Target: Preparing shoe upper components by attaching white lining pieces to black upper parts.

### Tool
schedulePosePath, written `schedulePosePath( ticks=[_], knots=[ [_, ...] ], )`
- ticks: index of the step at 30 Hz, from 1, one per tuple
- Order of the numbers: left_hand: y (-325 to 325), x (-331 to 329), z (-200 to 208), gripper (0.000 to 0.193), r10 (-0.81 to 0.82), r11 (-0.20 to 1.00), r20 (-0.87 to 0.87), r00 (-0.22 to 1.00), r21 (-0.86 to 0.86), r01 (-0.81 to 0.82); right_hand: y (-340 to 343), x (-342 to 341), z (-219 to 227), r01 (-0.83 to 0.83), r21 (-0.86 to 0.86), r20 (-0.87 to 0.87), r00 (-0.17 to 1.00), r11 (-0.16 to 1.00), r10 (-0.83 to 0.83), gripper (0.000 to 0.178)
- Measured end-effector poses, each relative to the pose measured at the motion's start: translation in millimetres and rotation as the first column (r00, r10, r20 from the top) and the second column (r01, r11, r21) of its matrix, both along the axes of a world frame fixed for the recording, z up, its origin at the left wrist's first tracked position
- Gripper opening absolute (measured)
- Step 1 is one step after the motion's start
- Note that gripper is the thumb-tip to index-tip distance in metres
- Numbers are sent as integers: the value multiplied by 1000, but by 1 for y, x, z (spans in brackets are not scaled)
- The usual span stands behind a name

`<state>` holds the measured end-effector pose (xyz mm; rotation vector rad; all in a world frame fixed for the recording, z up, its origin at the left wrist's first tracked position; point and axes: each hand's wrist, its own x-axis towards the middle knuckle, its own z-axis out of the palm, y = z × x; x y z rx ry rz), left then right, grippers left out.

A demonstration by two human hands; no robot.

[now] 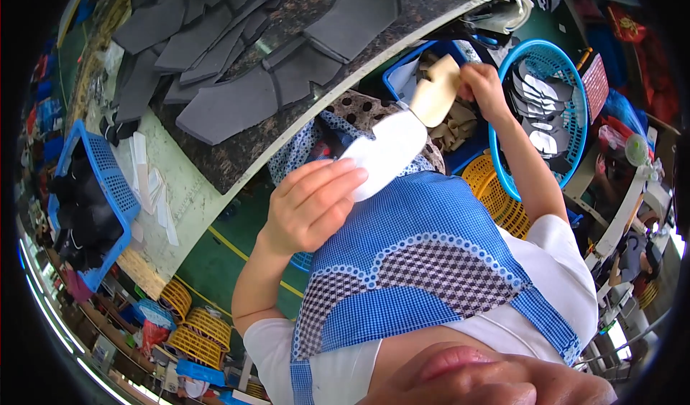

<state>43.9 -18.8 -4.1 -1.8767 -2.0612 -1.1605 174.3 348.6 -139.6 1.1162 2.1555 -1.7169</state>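
Observation:
My left hand (310, 202) is closed on a white cut-out piece (388, 150), its thumb hidden beneath and its fingers laid over the near end. The piece is flat with rounded edges and a notch. My right hand (483, 87) pinches the far edge of a beige cut-out piece (435, 94), also notched. The two pieces meet end to end in front of my apron; whether they are joined there I cannot tell. Beneath the beige piece, a dark blue bin (460, 157) holds more beige scraps (454, 128).
Dark grey sheet pieces (230, 107) lie overlapping on the speckled tabletop (208, 164) at left. A light blue basket (496, 146) at right holds black and white pieces. Below it sits a yellow basket (480, 177). Another blue basket (118, 189) with black pieces stands far left.

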Motion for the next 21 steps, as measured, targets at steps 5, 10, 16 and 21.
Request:
schedulePosePath(
  ticks=[5, 10, 16, 21],
  knots=[
    [-19, 9, 2, 29, 141, 990, 958, 248, -138, -29, 0, 30, 14, -582, 532, 521, 797, 614, 304, 34],
    [-2, -7, 7, 36, 115, 973, 989, -97, -132, -192, -78, -64, 127, -725, -87, -517, 619, 683, 591, 71],
    [13, -79, 10, 35, 640, 760, 512, 573, -310, -571, -89, -159, 144, -578, 539, -139, 656, 613, 742, 47],
    [1, -94, -13, 35, 705, 707, 555, 442, -498, -502, -103, -173, 125, -559, 675, -36, 627, 481, 778, 50]
  ],
)
